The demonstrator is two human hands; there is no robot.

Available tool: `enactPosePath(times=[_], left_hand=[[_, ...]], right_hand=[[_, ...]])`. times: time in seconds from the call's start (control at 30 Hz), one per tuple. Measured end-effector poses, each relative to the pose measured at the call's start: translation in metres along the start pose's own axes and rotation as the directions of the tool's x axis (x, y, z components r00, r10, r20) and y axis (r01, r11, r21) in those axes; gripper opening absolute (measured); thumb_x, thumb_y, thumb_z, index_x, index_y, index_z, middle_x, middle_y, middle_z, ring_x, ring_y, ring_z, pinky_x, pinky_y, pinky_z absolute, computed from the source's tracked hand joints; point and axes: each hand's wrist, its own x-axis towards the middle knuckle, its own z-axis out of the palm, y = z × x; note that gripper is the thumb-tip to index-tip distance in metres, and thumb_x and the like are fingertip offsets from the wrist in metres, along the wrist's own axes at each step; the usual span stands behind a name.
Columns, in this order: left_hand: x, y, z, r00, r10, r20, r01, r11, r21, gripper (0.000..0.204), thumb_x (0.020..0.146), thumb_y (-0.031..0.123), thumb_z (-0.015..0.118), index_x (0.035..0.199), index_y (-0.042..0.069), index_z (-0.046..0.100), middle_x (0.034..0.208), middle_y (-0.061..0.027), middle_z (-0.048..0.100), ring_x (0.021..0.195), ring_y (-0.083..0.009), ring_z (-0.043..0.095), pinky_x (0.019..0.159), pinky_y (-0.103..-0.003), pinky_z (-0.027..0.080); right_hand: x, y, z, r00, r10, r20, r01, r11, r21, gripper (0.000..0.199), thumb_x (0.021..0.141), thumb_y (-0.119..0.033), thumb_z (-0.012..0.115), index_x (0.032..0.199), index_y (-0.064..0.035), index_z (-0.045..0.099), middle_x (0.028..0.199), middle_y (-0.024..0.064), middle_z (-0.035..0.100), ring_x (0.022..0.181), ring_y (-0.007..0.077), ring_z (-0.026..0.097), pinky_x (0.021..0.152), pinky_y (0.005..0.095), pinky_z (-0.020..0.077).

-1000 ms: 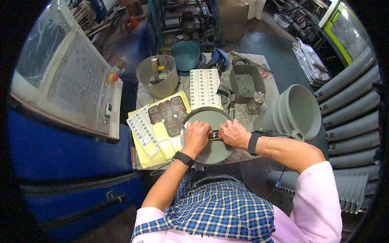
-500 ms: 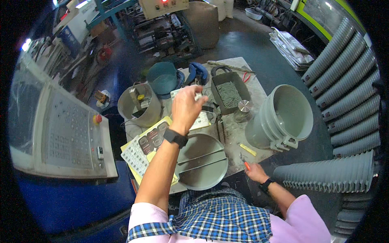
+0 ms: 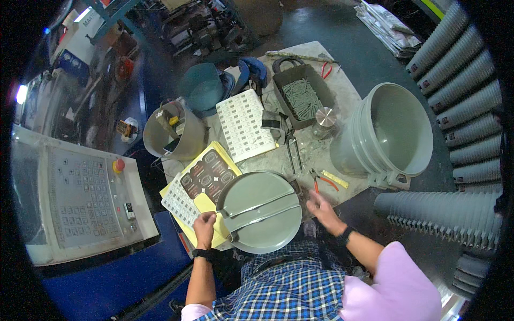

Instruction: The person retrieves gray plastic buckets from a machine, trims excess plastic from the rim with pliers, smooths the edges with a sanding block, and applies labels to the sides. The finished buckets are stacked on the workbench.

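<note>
Head camera, looking down: a round grey plastic lid [image 3: 261,211] with two raised metal bars across it lies at the near edge of a cluttered tabletop [image 3: 342,96], directly in front of the person. The left hand [image 3: 204,229] grips the lid's left rim, fingers curled around the edge. The right hand [image 3: 321,206] hovers just beside the lid's right rim — fingers spread and loose, holding nothing. Under the lid's left side lie yellow sheets with dark oval labels [image 3: 206,174]. Red-handled pliers [image 3: 325,182] rest just beyond the right hand. A stack of large grey buckets [image 3: 388,134] stands to the right, well apart from the lid.
</note>
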Motion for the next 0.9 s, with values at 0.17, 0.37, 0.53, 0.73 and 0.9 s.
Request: enactPosePath(times=[0.17, 0.37, 0.53, 0.73, 0.9], left_hand=[[-0.009, -0.028, 0.028, 0.992, -0.124, 0.028, 0.127, 0.983, -0.135, 0.020, 0.080, 0.012, 0.061, 0.092, -0.004, 0.066, 0.080, -0.0096, 0.066, 0.071, -0.0140, 0.060, 0.064, -0.027, 0.047], [0.006, 0.010, 0.022, 0.993, -0.110, -0.038, 0.089, 0.930, -0.355, 0.047, 0.092, 0.037, 0.047, 0.122, 0.001, 0.051, 0.116, -0.0084, 0.056, 0.103, -0.0163, 0.052, 0.088, -0.030, 0.038], [-0.027, 0.067, -0.032, 0.964, 0.098, 0.246, 0.069, 0.804, -0.591, 0.051, 0.092, 0.041, 0.044, 0.118, -0.002, 0.051, 0.110, -0.0087, 0.057, 0.102, -0.0183, 0.051, 0.092, -0.031, 0.036], [-0.138, 0.115, -0.045, 0.878, 0.240, 0.414, 0.068, 0.795, -0.603, 0.073, 0.067, 0.034, 0.070, 0.122, -0.007, 0.047, 0.110, -0.0109, 0.056, 0.103, -0.0200, 0.052, 0.090, -0.029, 0.039], [-0.215, 0.117, -0.028, 0.963, -0.123, 0.238, 0.232, 0.828, -0.510, 0.060, 0.070, 0.022, 0.073, 0.118, -0.004, 0.048, 0.103, -0.0099, 0.059, 0.091, -0.0184, 0.057, 0.081, -0.031, 0.046]], right_hand=[[-0.048, -0.065, 0.060, 0.969, 0.246, 0.020, -0.247, 0.967, 0.062, 0.071, 0.076, -0.011, 0.061, 0.136, 0.0036, 0.027, 0.122, 0.0200, 0.048, 0.109, 0.0243, 0.051, 0.093, 0.0335, 0.0403], [-0.058, -0.086, 0.007, 0.982, -0.170, 0.081, 0.185, 0.950, -0.251, 0.064, 0.069, 0.003, 0.049, 0.132, -0.0014, 0.040, 0.121, 0.0185, 0.055, 0.112, 0.0227, 0.052, 0.096, 0.0299, 0.0378], [-0.023, -0.081, -0.024, 0.988, -0.153, 0.028, 0.151, 0.986, 0.066, 0.045, 0.077, 0.008, 0.053, 0.120, -0.0050, 0.057, 0.119, 0.0109, 0.058, 0.109, 0.0162, 0.054, 0.094, 0.0290, 0.0411], [-0.016, -0.062, -0.048, 0.850, -0.370, 0.375, 0.372, 0.926, 0.068, 0.029, 0.081, 0.001, 0.058, 0.109, -0.0029, 0.062, 0.118, 0.0133, 0.059, 0.109, 0.0214, 0.056, 0.096, 0.0324, 0.0420], [0.009, -0.011, -0.059, 0.738, -0.443, 0.509, 0.646, 0.683, -0.341, 0.049, 0.075, 0.011, 0.048, 0.117, -0.0129, 0.057, 0.121, 0.0150, 0.056, 0.110, 0.0318, 0.054, 0.096, 0.0364, 0.0409]])
